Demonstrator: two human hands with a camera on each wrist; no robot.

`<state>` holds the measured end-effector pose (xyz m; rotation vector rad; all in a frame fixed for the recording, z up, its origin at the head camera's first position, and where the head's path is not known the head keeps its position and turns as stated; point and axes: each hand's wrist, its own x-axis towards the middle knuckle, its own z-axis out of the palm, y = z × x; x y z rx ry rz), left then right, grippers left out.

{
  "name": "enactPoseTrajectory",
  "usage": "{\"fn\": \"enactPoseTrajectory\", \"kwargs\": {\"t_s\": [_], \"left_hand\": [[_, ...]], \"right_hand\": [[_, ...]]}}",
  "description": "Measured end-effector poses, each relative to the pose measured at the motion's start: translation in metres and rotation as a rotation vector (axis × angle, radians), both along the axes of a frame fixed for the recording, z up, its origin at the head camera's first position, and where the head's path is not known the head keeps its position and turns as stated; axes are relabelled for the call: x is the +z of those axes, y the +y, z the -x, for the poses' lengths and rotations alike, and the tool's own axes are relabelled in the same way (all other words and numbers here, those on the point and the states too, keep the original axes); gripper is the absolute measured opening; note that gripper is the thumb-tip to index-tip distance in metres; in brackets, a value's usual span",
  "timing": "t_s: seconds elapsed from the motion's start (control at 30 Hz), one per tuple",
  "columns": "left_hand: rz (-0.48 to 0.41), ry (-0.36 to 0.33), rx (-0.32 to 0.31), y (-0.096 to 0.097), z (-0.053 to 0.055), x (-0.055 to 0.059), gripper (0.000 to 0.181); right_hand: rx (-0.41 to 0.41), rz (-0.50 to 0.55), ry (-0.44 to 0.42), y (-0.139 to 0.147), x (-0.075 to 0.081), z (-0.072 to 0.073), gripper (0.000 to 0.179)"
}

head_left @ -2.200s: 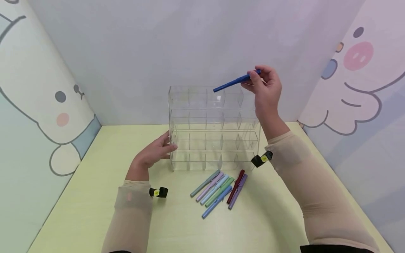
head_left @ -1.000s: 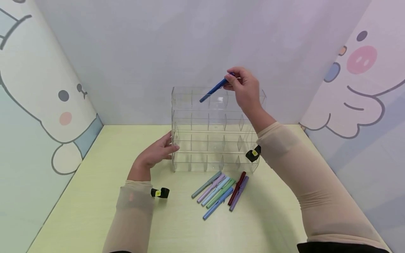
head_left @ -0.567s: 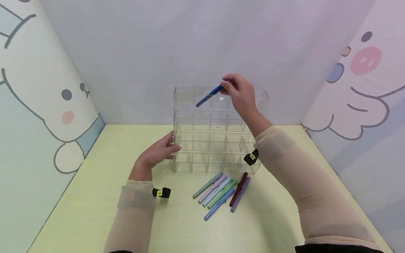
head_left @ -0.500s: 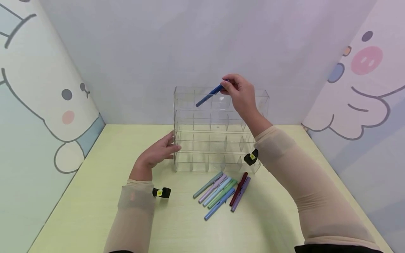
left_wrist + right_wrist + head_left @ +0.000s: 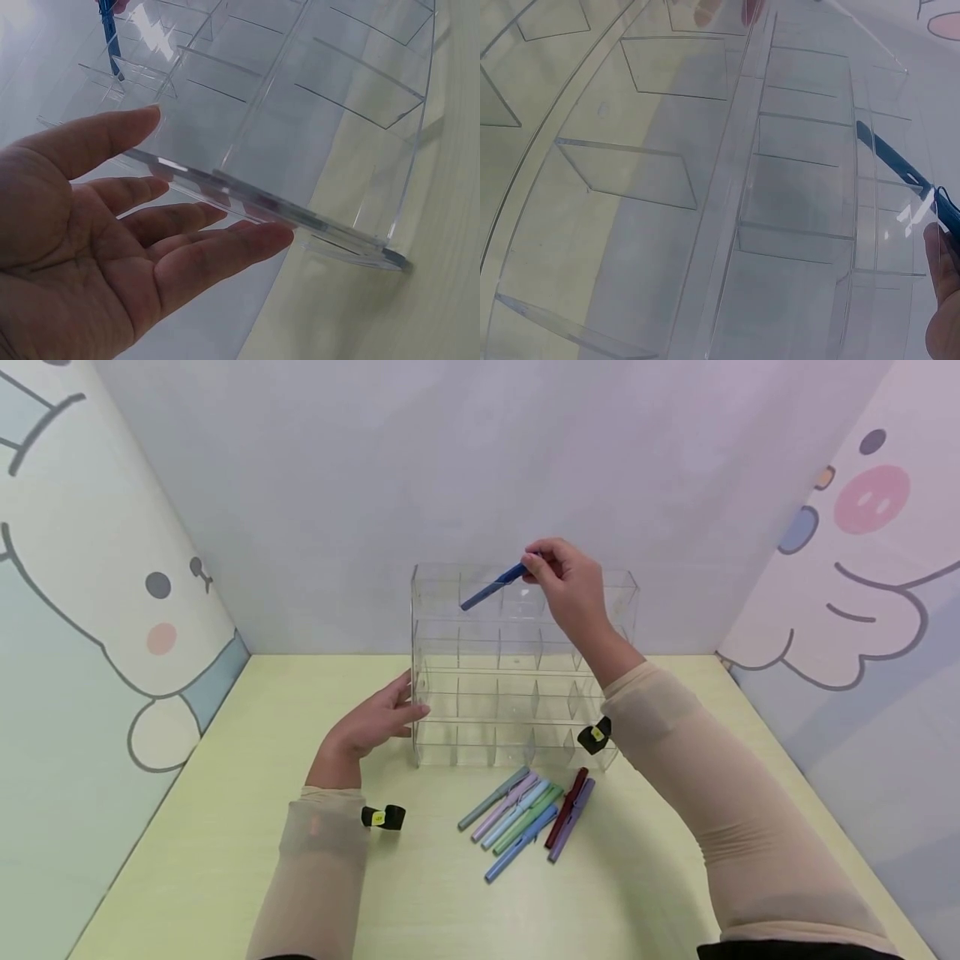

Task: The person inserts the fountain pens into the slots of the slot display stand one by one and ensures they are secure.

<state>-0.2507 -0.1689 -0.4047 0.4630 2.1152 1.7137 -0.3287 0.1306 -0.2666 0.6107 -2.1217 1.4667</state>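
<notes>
Right hand [image 5: 573, 581]: pinches the dark-blue pen [image 5: 491, 589] near its clip end, at the upper tier of the clear acrylic rack [image 5: 480, 756]. Left hand [image 5: 371, 722]: fingers extended, touching the rack's 9 o'clock side. Hands well apart.

Risks (judged): pen is held by one end only, so its free end could swing and knock a divider; transparent walls may hide which compartment lies beneath it. Uneven pressure from the left hand might slide the rack towards 3 o'clock. A dropped pen could tumble onto the pens [image 5: 528, 820] at 6 o'clock.

Orientation: long axis runs 2 to 8 o'clock, tilted; free end points to 8, lower than the pinched end. Contact with rack: cannot tell.
</notes>
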Motion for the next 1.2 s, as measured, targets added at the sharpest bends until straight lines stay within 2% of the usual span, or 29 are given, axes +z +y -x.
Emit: {"fn": "enactPoseTrajectory", "kwargs": {"t_s": [0.37,0.63,0.8,0.93,1.03,1.2], "left_hand": [[-0.005,0.004,-0.007,-0.001,0.003,-0.001,0.072],[-0.006,-0.006,0.009,-0.003,0.002,0.000,0.072],[0.000,-0.009,0.013,-0.004,0.003,-0.001,0.073],[0.002,-0.010,0.016,-0.004,0.002,-0.001,0.074],[-0.007,-0.009,0.011,-0.002,0.002,-0.002,0.073],[-0.021,-0.010,-0.002,-0.001,0.003,-0.003,0.071]], "right_hand": [[-0.026,-0.081,0.060,0.001,-0.002,-0.001,0.023],[-0.036,-0.166,0.139,-0.003,-0.003,-0.002,0.022],[-0.029,-0.179,0.148,-0.003,-0.004,-0.002,0.023],[-0.021,-0.182,0.148,-0.001,-0.005,0.000,0.029],[-0.010,-0.178,0.149,0.002,-0.006,0.000,0.040],[0.049,-0.091,0.107,0.007,-0.007,-0.004,0.055]]}}
